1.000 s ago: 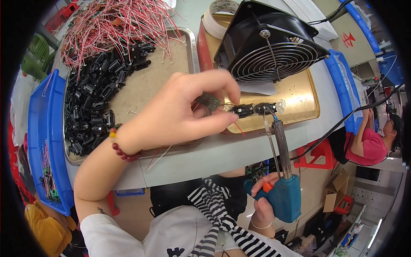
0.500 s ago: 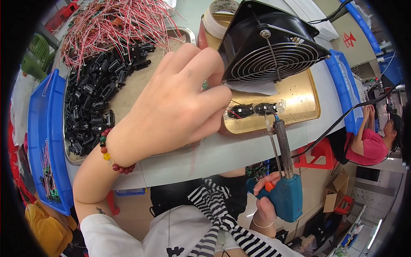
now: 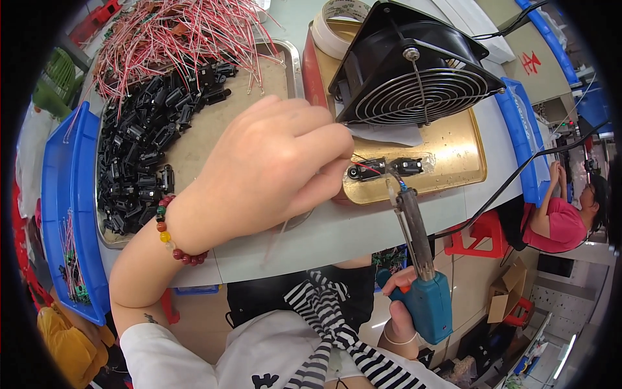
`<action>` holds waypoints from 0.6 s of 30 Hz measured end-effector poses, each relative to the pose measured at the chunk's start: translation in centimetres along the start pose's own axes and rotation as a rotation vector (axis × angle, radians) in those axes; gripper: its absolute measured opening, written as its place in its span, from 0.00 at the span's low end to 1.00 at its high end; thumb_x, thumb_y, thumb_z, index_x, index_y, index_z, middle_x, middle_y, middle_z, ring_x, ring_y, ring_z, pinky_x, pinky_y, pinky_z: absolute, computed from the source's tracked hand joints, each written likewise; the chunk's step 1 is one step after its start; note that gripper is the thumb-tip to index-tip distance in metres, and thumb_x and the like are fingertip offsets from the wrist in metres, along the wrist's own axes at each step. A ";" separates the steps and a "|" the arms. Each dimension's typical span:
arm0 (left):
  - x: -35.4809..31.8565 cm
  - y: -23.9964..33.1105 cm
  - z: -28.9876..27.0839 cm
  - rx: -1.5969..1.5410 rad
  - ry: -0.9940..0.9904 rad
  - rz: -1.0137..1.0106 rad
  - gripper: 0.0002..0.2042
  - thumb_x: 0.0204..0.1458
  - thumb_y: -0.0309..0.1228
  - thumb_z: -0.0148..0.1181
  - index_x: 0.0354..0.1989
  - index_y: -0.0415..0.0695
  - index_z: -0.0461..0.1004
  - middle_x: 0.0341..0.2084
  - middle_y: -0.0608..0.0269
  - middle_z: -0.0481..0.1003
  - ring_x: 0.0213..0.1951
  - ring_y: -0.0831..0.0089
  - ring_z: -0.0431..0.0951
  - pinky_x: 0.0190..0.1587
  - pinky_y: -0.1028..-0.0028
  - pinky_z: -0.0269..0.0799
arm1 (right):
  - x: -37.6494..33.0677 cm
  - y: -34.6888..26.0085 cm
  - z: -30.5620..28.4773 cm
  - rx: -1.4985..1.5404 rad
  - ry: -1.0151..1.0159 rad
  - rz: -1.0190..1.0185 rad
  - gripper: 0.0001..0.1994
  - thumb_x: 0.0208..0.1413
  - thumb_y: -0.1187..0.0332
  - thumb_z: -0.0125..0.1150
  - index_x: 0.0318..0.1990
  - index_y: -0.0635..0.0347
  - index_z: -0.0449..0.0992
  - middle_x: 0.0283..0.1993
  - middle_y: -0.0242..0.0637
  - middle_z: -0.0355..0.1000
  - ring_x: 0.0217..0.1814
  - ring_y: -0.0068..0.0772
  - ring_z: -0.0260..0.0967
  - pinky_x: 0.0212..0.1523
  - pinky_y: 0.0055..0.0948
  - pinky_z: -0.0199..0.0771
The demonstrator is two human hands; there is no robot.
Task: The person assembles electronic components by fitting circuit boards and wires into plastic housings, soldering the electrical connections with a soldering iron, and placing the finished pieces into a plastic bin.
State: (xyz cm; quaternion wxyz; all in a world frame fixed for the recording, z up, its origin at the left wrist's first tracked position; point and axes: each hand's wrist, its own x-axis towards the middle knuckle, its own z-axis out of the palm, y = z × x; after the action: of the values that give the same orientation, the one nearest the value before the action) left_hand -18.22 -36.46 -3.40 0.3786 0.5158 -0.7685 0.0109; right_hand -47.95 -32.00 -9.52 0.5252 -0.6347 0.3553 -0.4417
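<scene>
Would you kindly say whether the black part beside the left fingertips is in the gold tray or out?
In: the black part lies within the rim of the gold tray, just beside the left hand.

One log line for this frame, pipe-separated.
left hand: pinching red and black wires | right hand: gripping teal soldering gun, tip near black housings | gold tray: beneath housings

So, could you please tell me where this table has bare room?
Tabletop shows bare between the gold tray and the front edge, left of the soldering gun, and between that tray and the right blue bin. The metal tray is crowded at left with black parts and wires; the left hand hangs over its right.
</scene>
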 end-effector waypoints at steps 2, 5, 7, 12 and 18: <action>-0.3 0.2 0.9 0.000 0.032 0.001 0.06 0.39 0.24 0.64 0.26 0.43 0.73 0.18 0.65 0.69 0.22 0.69 0.68 0.27 0.72 0.60 | 0.1 0.0 0.2 0.009 0.010 0.005 0.19 0.43 0.70 0.63 0.43 0.64 0.67 0.33 0.40 0.69 0.31 0.29 0.68 0.33 0.24 0.69; -0.6 0.8 1.7 0.017 0.061 -0.021 0.05 0.42 0.25 0.64 0.27 0.44 0.74 0.17 0.66 0.70 0.21 0.70 0.70 0.25 0.72 0.59 | 0.4 -0.3 0.3 0.047 0.092 -0.055 0.19 0.43 0.69 0.64 0.43 0.64 0.67 0.33 0.40 0.69 0.31 0.29 0.68 0.33 0.24 0.68; -0.7 1.1 1.6 0.032 0.059 -0.043 0.05 0.43 0.25 0.64 0.27 0.44 0.74 0.17 0.66 0.71 0.20 0.71 0.70 0.24 0.72 0.58 | 0.4 -0.1 -0.4 -0.021 0.057 -0.095 0.20 0.43 0.68 0.64 0.44 0.65 0.67 0.34 0.41 0.68 0.31 0.29 0.69 0.32 0.23 0.67; -0.7 1.4 1.5 -0.003 -0.041 -0.111 0.05 0.45 0.26 0.63 0.30 0.44 0.74 0.16 0.67 0.72 0.18 0.71 0.70 0.23 0.71 0.58 | 0.2 -0.2 0.1 0.037 0.131 -0.040 0.22 0.42 0.65 0.65 0.44 0.66 0.67 0.35 0.39 0.67 0.30 0.30 0.69 0.32 0.23 0.67; -0.7 0.7 1.7 -0.035 -0.016 -0.062 0.04 0.46 0.26 0.62 0.30 0.43 0.74 0.18 0.65 0.72 0.19 0.71 0.70 0.24 0.72 0.61 | 0.3 -0.4 0.5 0.101 0.171 0.042 0.24 0.41 0.64 0.67 0.43 0.67 0.67 0.35 0.39 0.66 0.30 0.30 0.69 0.30 0.24 0.69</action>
State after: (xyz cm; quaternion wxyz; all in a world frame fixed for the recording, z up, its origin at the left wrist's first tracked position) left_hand -19.67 -36.31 -4.76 0.3816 0.5327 -0.7551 -0.0186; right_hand -47.42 -31.99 -9.10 0.5332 -0.5600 0.3892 -0.5005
